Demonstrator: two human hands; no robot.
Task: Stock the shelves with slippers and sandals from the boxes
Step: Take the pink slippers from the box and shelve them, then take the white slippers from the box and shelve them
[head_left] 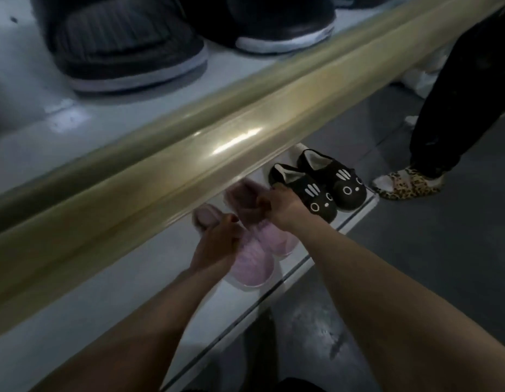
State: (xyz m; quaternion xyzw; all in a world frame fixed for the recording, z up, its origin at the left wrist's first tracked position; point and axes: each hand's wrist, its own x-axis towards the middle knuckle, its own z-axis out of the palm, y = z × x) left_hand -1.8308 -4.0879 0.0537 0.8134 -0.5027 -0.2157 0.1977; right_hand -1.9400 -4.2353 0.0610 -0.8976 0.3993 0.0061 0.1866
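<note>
Fingers of the left hand (214, 244) curl round the heel end of the nearer pink slipper (254, 267), pinching its fuzzy collar. The right hand (285, 205) likewise grips the collar of the farther pink slipper (285, 243), its knuckles up and its fingers tucked into the opening, though the picture is somewhat blurred there. Both bare forearms reach in from the lower edge of the view.

The two pink slippers lie side by side and touching on the white lower shelf (126, 301). Their toes point out toward the shelf's front edge, and their heels are partly hidden under the shelf above. Just beside the right hand stands a pair of black cat-face slippers (322, 200) on the same shelf, toes outward, with white whisker and eye marks. The nearer one is touching or almost touching the hand.

Over the hands runs the gold-coloured front rail (217, 137) of the upper shelf (33, 131), crossing the view on a slant. On that shelf sit a dark knitted slipper (124, 49) and a black shoe with a white sole (282, 26).

To the right, on the grey floor (415, 264), another person's leg in dark trousers (457, 94) ends in a leopard-print slipper (409, 185).
</note>
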